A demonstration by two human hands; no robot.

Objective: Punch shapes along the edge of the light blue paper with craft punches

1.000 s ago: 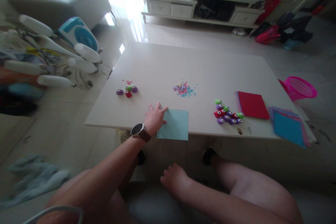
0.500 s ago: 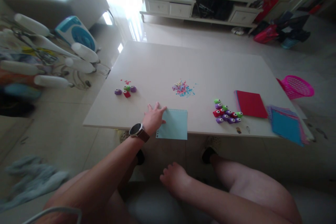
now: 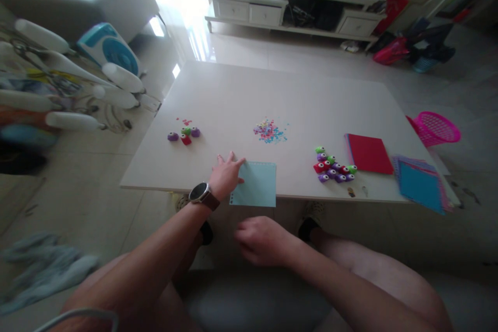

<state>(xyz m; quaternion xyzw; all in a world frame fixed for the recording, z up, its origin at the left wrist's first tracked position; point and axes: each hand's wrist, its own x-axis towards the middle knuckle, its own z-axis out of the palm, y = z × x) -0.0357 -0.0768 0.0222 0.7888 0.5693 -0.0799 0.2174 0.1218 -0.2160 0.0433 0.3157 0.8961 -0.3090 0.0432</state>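
Note:
A light-green sheet of paper [image 3: 259, 184] lies at the table's near edge, its lower part jutting past it. Punched holes run along its upper edge and show at its lower left corner. My left hand [image 3: 227, 174], with a watch at the wrist, presses flat on the sheet's left side, fingers spread. Below the sheet, in front of the table, my right hand [image 3: 259, 238] is closed, fingers curled and slightly blurred; what they hold, if anything, is hidden. Beyond the sheet lies a heap of small coloured paper bits [image 3: 270, 131].
Several eye-marked craft punches [image 3: 332, 168] cluster right of the sheet; a smaller group [image 3: 185, 139] sits left, near red bits [image 3: 187, 122]. Farther right lie red paper [image 3: 369, 154] and blue sheets [image 3: 420, 187]. A pink basket [image 3: 436, 129] stands beyond the table's right edge.
My right hand has risen toward the sheet's near edge, and its fingers have curled inward. My left hand stays on the paper.

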